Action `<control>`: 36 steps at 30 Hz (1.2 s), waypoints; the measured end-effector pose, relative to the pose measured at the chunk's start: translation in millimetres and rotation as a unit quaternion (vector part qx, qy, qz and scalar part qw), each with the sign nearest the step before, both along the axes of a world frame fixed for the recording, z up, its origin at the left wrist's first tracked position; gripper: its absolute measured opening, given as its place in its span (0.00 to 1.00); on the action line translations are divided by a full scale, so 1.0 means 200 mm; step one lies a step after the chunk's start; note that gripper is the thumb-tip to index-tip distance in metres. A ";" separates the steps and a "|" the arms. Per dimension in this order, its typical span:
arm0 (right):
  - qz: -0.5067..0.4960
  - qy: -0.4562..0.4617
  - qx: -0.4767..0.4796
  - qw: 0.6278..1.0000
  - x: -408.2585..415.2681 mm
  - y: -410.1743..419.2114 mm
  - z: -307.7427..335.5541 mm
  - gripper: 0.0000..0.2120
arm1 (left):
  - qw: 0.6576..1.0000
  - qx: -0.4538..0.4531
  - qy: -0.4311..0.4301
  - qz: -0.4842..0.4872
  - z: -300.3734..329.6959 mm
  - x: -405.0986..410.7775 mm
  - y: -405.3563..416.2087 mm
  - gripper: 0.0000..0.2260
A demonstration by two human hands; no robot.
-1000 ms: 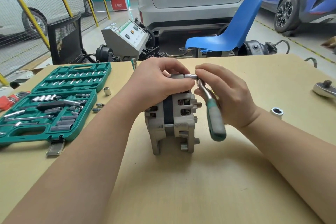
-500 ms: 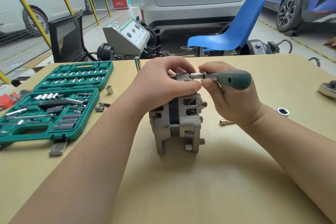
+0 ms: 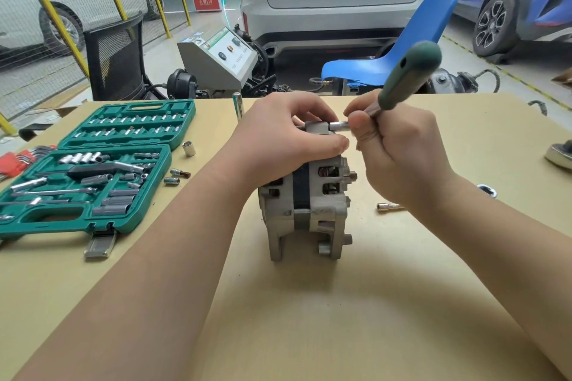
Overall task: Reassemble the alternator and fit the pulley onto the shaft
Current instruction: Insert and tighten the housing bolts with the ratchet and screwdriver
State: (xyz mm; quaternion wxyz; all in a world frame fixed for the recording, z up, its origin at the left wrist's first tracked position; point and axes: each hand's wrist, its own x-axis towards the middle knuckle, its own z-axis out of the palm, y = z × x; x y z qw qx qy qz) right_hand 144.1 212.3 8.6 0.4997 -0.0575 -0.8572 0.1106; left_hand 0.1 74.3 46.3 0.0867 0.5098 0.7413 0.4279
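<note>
Table [image 3: 402, 303]: flat tan work surface, everything laid within arm's reach.

Socket set case [image 3: 89, 170]: green, lid open flat, well left of the work so sockets can be swapped w/o moving the job. A few loose sockets [image 3: 188, 148] lie just beside its right edge; one more socket [image 3: 487, 189] and a small extension bit [image 3: 387, 206] lie on the table to the right, partly behind the right wrist.

Alternator [image 3: 306, 204]: stands on its mounting lugs at table centre, housing halves mated, dark stator band between them. Set this way the upper through-bolt runs level and faces right, toward the tool. Pulley not seen on the unit; shaft end hidden, so cannot confirm.

Left hand [image 3: 288, 139]: palm and fingers pressed over the top of the housing, closed down on it. Judged purpose: hold the body against the turning force.

Right hand [image 3: 399, 151]: fist wrapped tight round the ratchet [image 3: 408, 77] near its head, green handle sticking up and away from the wearer. Socket and short drive [image 3: 337, 125] sit level on the top bolt at the housing ear (contact w/ bolt head itself hidden by the thumb).

Assessment: step in hand is tightening a through-bolt; reassembly approx. midway, pulley fitting outstanding. Risk: unit tips on its narrow lugs if left-hand pressure lapses
</note>
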 end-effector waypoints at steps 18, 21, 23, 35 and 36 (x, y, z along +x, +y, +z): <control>-0.034 -0.134 -0.193 0.972 0.02 -0.08 0.16 0.18 | 1.000 -0.002 0.003 -0.002 -0.01 0.00 0.01 0.08; -0.034 -0.136 -0.190 0.972 0.03 -0.07 0.16 0.18 | 1.000 0.005 -0.001 -0.001 -0.01 -0.01 0.01 0.08; -0.030 -0.136 -0.167 0.976 0.03 -0.07 0.15 0.18 | 1.000 0.007 -0.008 -0.002 0.00 -0.01 0.00 0.08; -0.070 -0.098 -0.084 0.989 -0.02 -0.05 0.15 0.28 | 1.000 0.005 -0.007 0.003 -0.01 0.00 0.01 0.08; -0.078 -0.104 -0.088 0.988 -0.02 -0.05 0.15 0.28 | 1.000 0.003 -0.005 0.004 -0.01 0.00 0.02 0.08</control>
